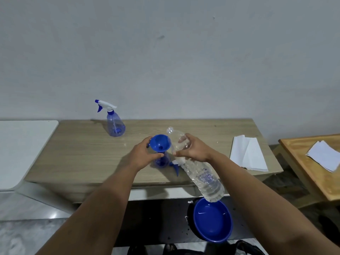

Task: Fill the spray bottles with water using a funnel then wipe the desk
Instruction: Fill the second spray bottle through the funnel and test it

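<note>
Wall: plain pale grey wall (165,52), a few small scuffs, filling the upper half of the view.
Tabletop: light wood-grain tabletop (82,153) set against the wall.
Left: white table (22,148) with a rounded corner, just beside it.
Right: orange-brown wooden table (312,177), white papers (323,155) on top.
Floor: glossy pale tiles (27,227) at left, darker under the tabletop.
Light: dim, even, soft shadows.
</note>
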